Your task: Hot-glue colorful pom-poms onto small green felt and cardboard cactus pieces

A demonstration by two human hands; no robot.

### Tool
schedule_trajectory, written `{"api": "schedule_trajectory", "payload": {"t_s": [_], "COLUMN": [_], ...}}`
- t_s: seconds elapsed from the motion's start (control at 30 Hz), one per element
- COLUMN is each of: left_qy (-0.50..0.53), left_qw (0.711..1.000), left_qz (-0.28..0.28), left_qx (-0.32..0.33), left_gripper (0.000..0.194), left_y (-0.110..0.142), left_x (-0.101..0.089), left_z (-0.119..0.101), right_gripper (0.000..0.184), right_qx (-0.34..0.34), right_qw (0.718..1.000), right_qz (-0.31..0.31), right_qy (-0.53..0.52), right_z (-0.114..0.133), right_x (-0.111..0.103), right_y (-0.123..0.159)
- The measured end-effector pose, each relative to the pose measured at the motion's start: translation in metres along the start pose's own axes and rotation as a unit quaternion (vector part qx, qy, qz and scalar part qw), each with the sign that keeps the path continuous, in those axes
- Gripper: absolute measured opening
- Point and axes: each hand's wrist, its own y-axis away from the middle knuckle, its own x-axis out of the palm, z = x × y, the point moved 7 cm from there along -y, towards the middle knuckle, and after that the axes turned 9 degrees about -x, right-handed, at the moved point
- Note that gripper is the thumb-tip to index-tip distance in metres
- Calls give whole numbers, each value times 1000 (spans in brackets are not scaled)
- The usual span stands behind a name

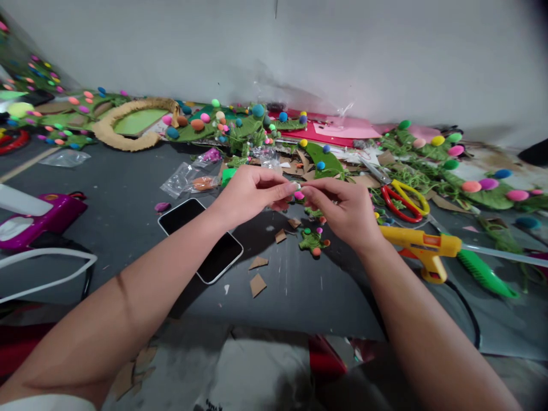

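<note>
My left hand (259, 191) and my right hand (342, 208) meet above the middle of the table, their fingertips almost touching. Thumb and forefinger of the left pinch a tiny whitish-green piece (297, 186), too small to name. The right hand's fingertips are closed at the same spot, and what they hold is mostly hidden. A pink ball (298, 195) shows just under the fingertips; whether it is held cannot be made out. Below the hands lies a small green felt piece with coloured balls (314, 242). A smartphone (220, 257) lies partly under my left forearm.
Right of my right wrist lies a yellow glue gun (422, 242), with red-and-yellow-handled scissors (402, 200) behind it. A beige ring (124, 140) and green felt leaves (201, 130) line the wall. Cardboard scraps (257, 285) lie in front; a purple device (51, 220) stands left.
</note>
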Motion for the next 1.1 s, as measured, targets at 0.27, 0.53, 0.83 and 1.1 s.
{"api": "schedule_trajectory", "payload": {"t_s": [0.27, 0.53, 0.83, 1.1], "left_qy": [-10, 25, 46, 1], "left_qw": [999, 999, 996, 997], "left_qz": [-31, 4, -46, -29], "left_qx": [28, 32, 59, 75], "left_gripper": [23, 20, 23, 20], "left_y": [-1, 0, 0, 1], "left_x": [-5, 1, -6, -3], "left_z": [-1, -3, -5, -8], "right_gripper": [17, 14, 18, 16], "right_qx": [-4, 10, 7, 12], "right_qw": [999, 998, 999, 996], "right_qz": [-35, -61, -20, -36], "right_qy": [-30, -8, -40, -81], "right_z": [1, 3, -1, -1], "right_x": [-1, -5, 2, 3], "right_y": [-1, -2, -1, -1]}}
